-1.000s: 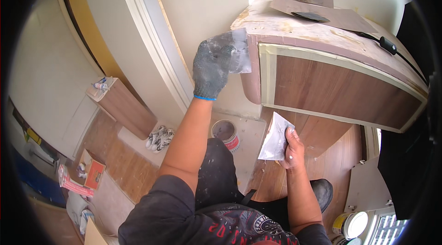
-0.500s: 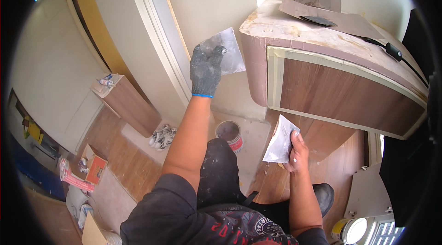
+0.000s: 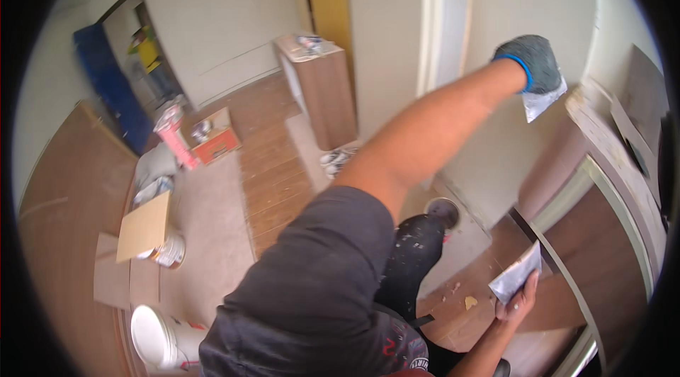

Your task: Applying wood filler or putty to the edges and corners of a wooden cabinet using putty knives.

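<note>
My left hand (image 3: 533,64), in a dark grey work glove with a blue cuff, is raised against the pale wall. It is closed on a thin, flat, grey-white putty scraper (image 3: 544,103), whose lower corner shows below the glove. Lower right, my bare right hand (image 3: 520,299) grips a second flat scraper (image 3: 516,275), square-edged and smeared whitish, held tilted beside the wood-fronted cabinet (image 3: 602,228). A white smear shows on this hand. The left fingers are mostly hidden behind the glove's back.
A round tub of dark contents (image 3: 443,212) stands by my knee. Beyond are a narrow wooden cabinet (image 3: 329,97), shoes (image 3: 336,161) and an open carton (image 3: 218,142). Left of me stand a white bucket (image 3: 152,338) and a board (image 3: 144,227) on a can. Something yellow (image 3: 147,53) shows in the doorway.
The view has swung to the left, bringing more of the room in. My left hand has turned its back upward, hiding most of its scraper. Both hands keep their scrapers.
</note>
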